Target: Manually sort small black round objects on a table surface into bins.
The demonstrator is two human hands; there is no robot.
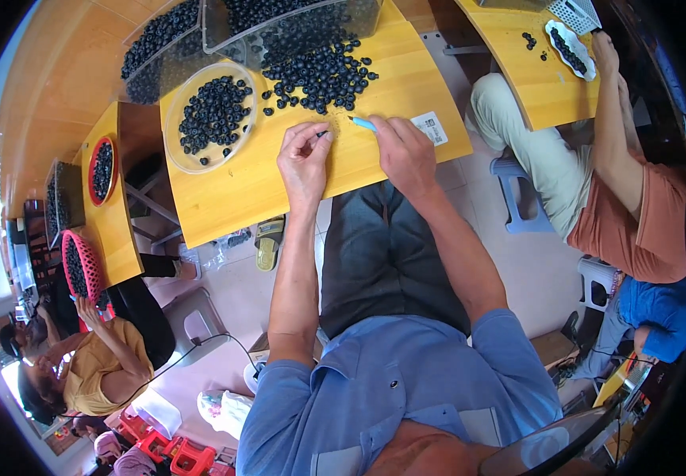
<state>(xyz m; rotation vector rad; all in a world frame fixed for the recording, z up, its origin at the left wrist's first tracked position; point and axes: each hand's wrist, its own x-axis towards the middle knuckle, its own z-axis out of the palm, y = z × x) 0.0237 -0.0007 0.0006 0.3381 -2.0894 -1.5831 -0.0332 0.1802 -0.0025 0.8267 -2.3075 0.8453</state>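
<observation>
My left hand (304,163) is above the table near its front edge, thumb and fingers pinched on a small black round piece (321,134), mostly hidden by the fingertips. My right hand (406,155) grips a slim light-blue tool (365,124), its narrow dark tip pointing left toward the left hand, apart from the piece. Beyond the hands lies a loose heap of similar glossy black pieces (323,79). To the left, a round clear plastic bowl (172,127) holds many more.
Clear bins (236,49) full of black pieces stand at the table's back. A printed white label (430,127) lies right of my right hand. Co-workers sit at yellow tables left and right; one handles a pink basket (98,266), another reaches beside a white dish (585,67).
</observation>
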